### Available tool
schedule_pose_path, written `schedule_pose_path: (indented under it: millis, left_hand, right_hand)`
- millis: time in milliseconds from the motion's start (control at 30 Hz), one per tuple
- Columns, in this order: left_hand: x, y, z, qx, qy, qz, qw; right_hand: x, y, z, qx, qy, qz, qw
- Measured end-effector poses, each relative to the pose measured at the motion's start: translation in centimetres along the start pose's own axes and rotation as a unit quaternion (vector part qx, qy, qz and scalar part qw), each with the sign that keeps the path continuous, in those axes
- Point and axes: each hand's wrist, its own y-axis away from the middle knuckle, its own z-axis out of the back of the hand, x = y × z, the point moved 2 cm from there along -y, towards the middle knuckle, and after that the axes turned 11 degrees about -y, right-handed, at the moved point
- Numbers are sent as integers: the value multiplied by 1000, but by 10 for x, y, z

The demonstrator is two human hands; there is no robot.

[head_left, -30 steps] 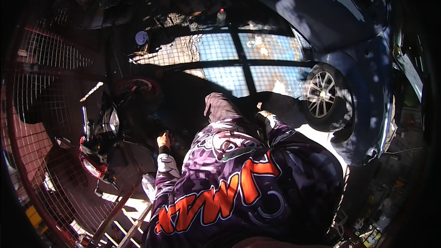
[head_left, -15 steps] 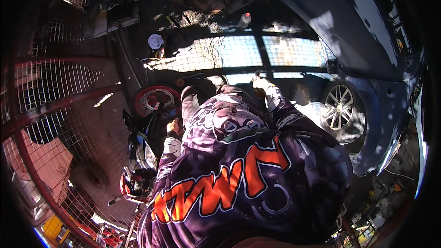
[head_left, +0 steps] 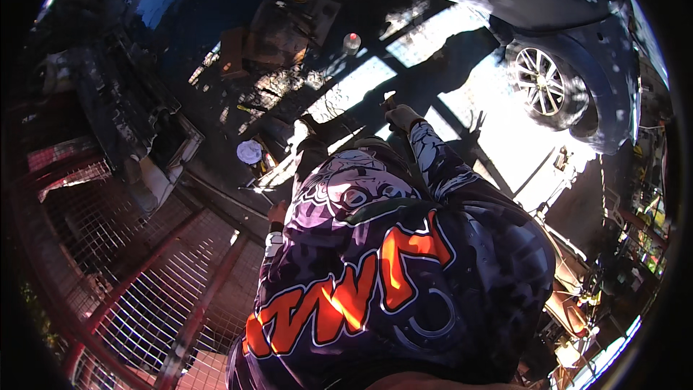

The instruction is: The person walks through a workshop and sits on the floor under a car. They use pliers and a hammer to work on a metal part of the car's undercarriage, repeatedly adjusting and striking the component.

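My right hand [head_left: 402, 117] is held out ahead of my body, fingers closed around a small object [head_left: 389, 99] with a bright, sunlit end. Its kind is too small and shadowed to make out. My left hand [head_left: 277, 212] hangs low at my left side, beside the wire-mesh panel. Shade hides its fingers, and nothing shows in it. Both arms wear long printed sleeves. Ahead of my left hand, a round whitish thing [head_left: 250, 151] stands on the floor.
A dark car [head_left: 577, 36] with a silver-spoked wheel [head_left: 539, 81] stands at the right. Red-framed wire mesh [head_left: 155, 303] borders the left. A clear bottle with a red cap [head_left: 351, 44] and a flat board [head_left: 292, 29] lie ahead. Tools and clutter [head_left: 577, 282] are at the lower right.
My body has turned left and stepped on. The car wheel has shifted up in view, and the motorcycle and red wheel rim at the left are out of sight. My right hand stays closed.
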Motion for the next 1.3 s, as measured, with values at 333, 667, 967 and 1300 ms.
schedule_pose_path:
  millis: [333,667,967,1300]
  left_hand:
    - [202,-207,148,119,525,303,786]
    - [145,-339,246,211,431,202,854]
    - [121,-472,345,192,384,258,865]
    - [75,-557,404,210,400,188,872]
  right_hand:
    - [-68,43,-86,-116,-214,-206,948]
    - [17,-32,-143,-107,-293,-178,933]
    - [149,-169,-104,-67,-292,-194,934]
    - [244,-198,-66,-105,-375,-175,904]
